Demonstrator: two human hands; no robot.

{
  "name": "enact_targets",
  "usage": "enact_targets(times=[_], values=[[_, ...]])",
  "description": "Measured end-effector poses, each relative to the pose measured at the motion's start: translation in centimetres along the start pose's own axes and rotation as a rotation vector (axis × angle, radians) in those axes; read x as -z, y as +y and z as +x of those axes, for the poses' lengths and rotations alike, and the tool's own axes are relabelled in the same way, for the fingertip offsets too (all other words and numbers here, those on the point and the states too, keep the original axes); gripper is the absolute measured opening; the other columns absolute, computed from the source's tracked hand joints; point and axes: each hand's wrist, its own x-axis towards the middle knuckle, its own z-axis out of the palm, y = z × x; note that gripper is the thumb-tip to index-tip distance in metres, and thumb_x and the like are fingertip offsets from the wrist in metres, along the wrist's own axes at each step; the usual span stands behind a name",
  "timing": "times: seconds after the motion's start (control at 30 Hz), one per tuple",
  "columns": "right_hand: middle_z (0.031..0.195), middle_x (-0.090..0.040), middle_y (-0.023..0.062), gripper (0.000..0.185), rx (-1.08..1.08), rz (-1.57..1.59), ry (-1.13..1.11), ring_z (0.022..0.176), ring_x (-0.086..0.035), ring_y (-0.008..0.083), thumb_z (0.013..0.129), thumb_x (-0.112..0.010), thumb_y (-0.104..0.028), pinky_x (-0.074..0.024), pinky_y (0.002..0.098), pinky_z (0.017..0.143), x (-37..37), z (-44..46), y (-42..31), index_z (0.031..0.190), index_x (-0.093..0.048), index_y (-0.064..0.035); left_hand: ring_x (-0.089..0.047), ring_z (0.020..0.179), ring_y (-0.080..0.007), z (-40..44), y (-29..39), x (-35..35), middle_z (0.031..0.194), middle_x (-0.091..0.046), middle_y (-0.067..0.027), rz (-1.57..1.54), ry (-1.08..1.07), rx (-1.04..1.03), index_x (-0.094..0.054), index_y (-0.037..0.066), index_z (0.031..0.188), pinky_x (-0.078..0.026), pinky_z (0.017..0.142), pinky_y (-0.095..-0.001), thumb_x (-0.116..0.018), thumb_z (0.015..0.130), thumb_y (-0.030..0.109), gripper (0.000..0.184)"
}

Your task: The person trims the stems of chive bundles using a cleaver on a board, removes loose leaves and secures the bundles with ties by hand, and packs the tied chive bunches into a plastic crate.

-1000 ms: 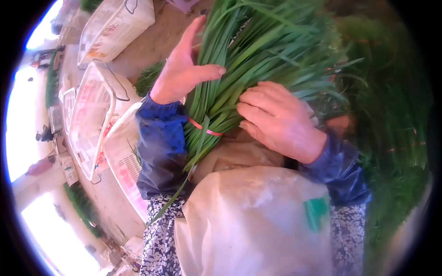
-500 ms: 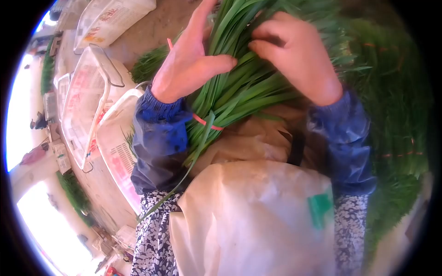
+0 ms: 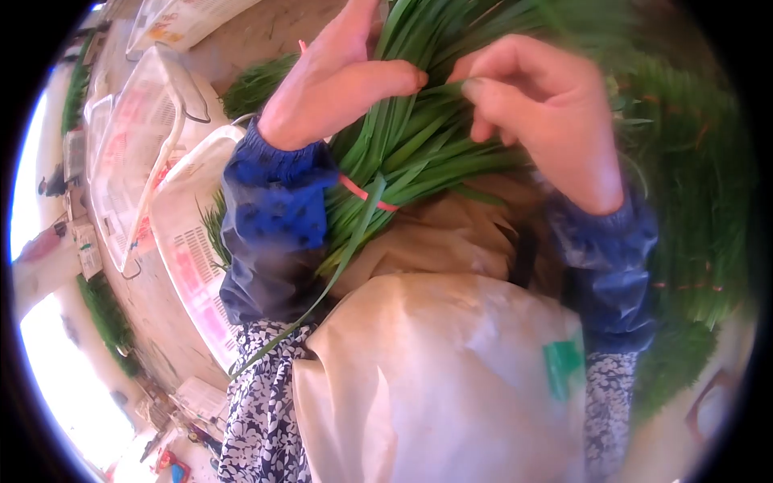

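A bunch of garlic chives [image 3: 419, 169], long flat green leaves, lies across my lap, with a pinkish-red band [image 3: 362, 193] around its lower part. My left hand [image 3: 338, 88] holds the bunch from the left, thumb laid across the leaves; its fingertips are cut off or hidden at the top. Over the right side of the bunch, my right hand [image 3: 539, 105] pinches a chive leaf [image 3: 443, 90] between thumb and forefinger, close to my left thumb. A loose long leaf [image 3: 346, 258] hangs from the bunch over my left sleeve.
White plastic baskets [image 3: 185, 193] stand on the floor to the left. More greens [image 3: 258, 84] lie behind my left wrist. A large pile of banded green bunches [image 3: 692, 209] fills the right side. A pale apron [image 3: 443, 378] covers my lap.
My right hand has moved right and down and now pinches a leaf drawn out sideways. My left hand stays on the bunch, and the view has shifted slightly.
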Motion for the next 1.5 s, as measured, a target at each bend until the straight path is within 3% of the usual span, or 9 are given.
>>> enact_targets(times=[0.33, 0.43, 0.5, 0.9, 1.0, 1.17, 1.3, 1.43, 1.5], values=[[0.089, -0.066, 0.0012, 0.01, -0.022, -0.205, -0.052, 0.065, -0.057, 0.006, 0.088, -0.064, -0.003, -0.045, 0.0205, 0.058, -0.6, 0.4, 0.4, 0.097, -0.065, 0.0005, -0.044, 0.134, -0.0216, 0.0, 1.8, -1.7, 0.153, -0.034, -0.0152, 0.058, 0.049, 0.015, -0.002, 0.003, 0.156, -0.038, 0.107, -0.0322, -0.055, 0.074, -0.012, 0.099], [0.077, -0.062, 0.0133, 0.018, 0.06, -0.327, -0.074, 0.062, -0.061, 0.0218, 0.077, -0.068, -0.004, -0.0475, 0.034, 0.059, -0.8, 0.8, 0.5, 0.094, -0.064, 0.0, -0.043, 0.134, -0.0217, -0.2, 2.3, -1.4, 0.153, -0.033, -0.0156, 0.017, 0.058, 0.041, -0.002, 0.002, 0.156, -0.037, 0.107, -0.0319, -0.053, 0.074, -0.013, 0.098], [0.084, -0.062, 0.0072, 0.011, 0.538, -0.746, 0.01, 0.07, -0.06, 0.0201, 0.08, -0.067, 0.002, -0.0463, 0.0288, 0.062, -0.8, 0.9, 0.7, 0.09, -0.065, 0.0005, -0.042, 0.135, -0.0218, -0.4, 2.9, -1.3, 0.153, -0.032, -0.0157, -0.051, 0.066, 0.117, -0.002, 0.002, 0.156, -0.036, 0.108, -0.0318, -0.053, 0.074, -0.013, 0.097], [0.091, -0.059, 0.0101, 0.02, 0.51, -0.889, -0.205, 0.075, -0.062, 0.0263, 0.071, -0.068, -0.003, -0.0521, 0.0349, 0.061, -4.8, -3.5, -1.9, 0.09, -0.06, -0.0034, -0.031, 0.141, -0.0166, 0.5, 0.9, -0.8, 0.151, -0.034, -0.0104, -0.206, 0.041, 0.032, -0.012, 0.001, 0.155, -0.022, 0.116, -0.0307, -0.057, 0.072, -0.006, 0.095], [0.086, -0.054, 0.0104, 0.023, 0.742, -0.76, -0.339, 0.067, -0.057, 0.0211, 0.064, -0.064, -0.005, -0.0516, 0.0301, 0.057, -8.7, -6.6, -2.8, 0.086, -0.057, 0.0012, -0.031, 0.141, -0.017, 0.8, -0.3, -0.8, 0.15, -0.036, -0.0115, -0.011, 0.084, 0.089, -0.011, 0.001, 0.155, -0.024, 0.116, -0.0308, -0.058, 0.071, -0.006, 0.097], [0.107, -0.064, 0.0197, 0.029, 0.458, -0.499, -0.308, 0.088, -0.067, 0.0299, 0.07, -0.061, 0.003, -0.056, 0.0357, 0.074, -0.6, -8.5, -3.8, 0.099, -0.063, 0.0006, -0.048, 0.125, -0.0243, 0.4, 0.7, -1.0, 0.143, -0.045, -0.0165, 0.353, 0.11, 0.246, -0.009, 0.006, 0.157, -0.037, 0.106, -0.037, -0.077, 0.078, 0.012, 0.105], [0.112, -0.064, 0.0209, 0.041, 0.099, -1.253, 0.1, 0.101, -0.066, 0.0341, 0.073, -0.061, 0.005, -0.0549, 0.0401, 0.082, 3.3, -9.0, -3.5, 0.113, -0.064, -0.0018, -0.056, 0.087, -0.016, 0.2, 2.5, 0.2, 0.117, -0.06, -0.0141, 0.499, 0.121, 0.269, -0.015, 0.007, 0.156, -0.048, 0.08, -0.0317, -0.083, 0.078, 0.025, 0.105], [0.113, -0.065, 0.0167, 0.04, 0.656, -0.898, -0.129, 0.096, -0.067, 0.0306, 0.08, -0.061, 0.001, -0.0567, 0.0347, 0.075, -3.0, -6.4, -1.5, 0.12, -0.063, -0.0045, -0.056, 0.085, -0.014, -0.2, 3.6, 0.2, 0.112, -0.061, -0.015, 0.389, 0.224, 0.254, -0.026, 0.003, 0.153, -0.049, 0.077, -0.0299, -0.084, 0.075, 0.025, 0.1], [0.106, -0.065, 0.0147, 0.033, 0.667, -0.87, -0.269, 0.08, -0.066, 0.0247, 0.083, -0.059, -0.004, -0.0552, 0.0342, 0.065, -6.4, -5.5, 0.2, 0.115, -0.063, -0.0065, -0.061, 0.1, -0.019, -0.7, 3.2, 1.1, 0.133, -0.057, -0.0088, 0.57, 0.228, 0.227, -0.031, 0.009, 0.152, -0.048, 0.089, -0.0298, -0.071, 0.081, 0.011, 0.082]])
